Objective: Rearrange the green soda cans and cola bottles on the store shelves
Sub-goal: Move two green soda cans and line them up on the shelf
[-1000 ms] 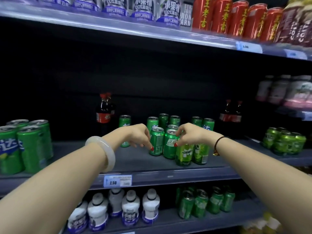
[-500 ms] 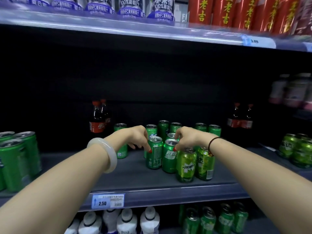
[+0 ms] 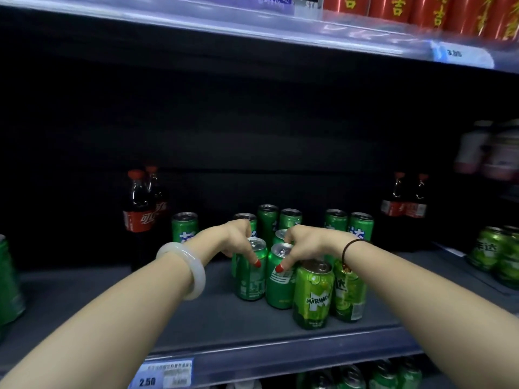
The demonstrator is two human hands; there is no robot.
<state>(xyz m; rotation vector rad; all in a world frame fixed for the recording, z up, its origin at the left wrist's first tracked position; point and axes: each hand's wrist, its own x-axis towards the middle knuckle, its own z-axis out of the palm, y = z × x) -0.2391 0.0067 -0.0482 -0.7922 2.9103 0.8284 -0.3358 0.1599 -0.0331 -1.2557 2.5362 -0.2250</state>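
Note:
Several green soda cans stand clustered mid-shelf. My left hand (image 3: 236,242) grips the top of one dark green can (image 3: 250,279). Beside it, my right hand (image 3: 304,244) grips the top of a second dark green can (image 3: 280,284). Both cans stand on the grey shelf (image 3: 140,313). A lighter Mirinda can (image 3: 313,297) stands in front at the right. More green cans (image 3: 361,226) stand behind the hands. Two cola bottles (image 3: 140,211) stand at the back left, two more cola bottles (image 3: 404,203) at the back right.
Green cans (image 3: 8,279) sit at the far left edge, lighter green cans (image 3: 497,254) at the far right. Red cans (image 3: 421,12) line the shelf above. A 2.50 price tag (image 3: 161,374) hangs on the shelf lip; more green cans (image 3: 365,377) fill the shelf below.
The view has moved in closer and tilted down. Both hands have stayed on the tops of the two middle cans, their thumbs now lower on the cans' sides.

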